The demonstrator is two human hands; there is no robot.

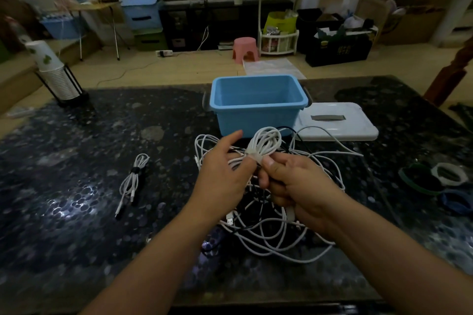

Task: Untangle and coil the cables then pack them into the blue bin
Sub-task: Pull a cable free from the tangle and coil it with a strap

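Both hands, left hand [225, 176] and right hand [294, 186], pinch a white coil [265, 142] at its tie, above the tangled cables [276, 235]. One bundled cable [133, 179] lies finished (left of the pile); the blue bin [256, 120] holds nothing yet, so most work remains.

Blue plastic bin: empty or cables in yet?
Empty: the blue plastic bin shows only bare walls and floor; its white lid lies beside it.
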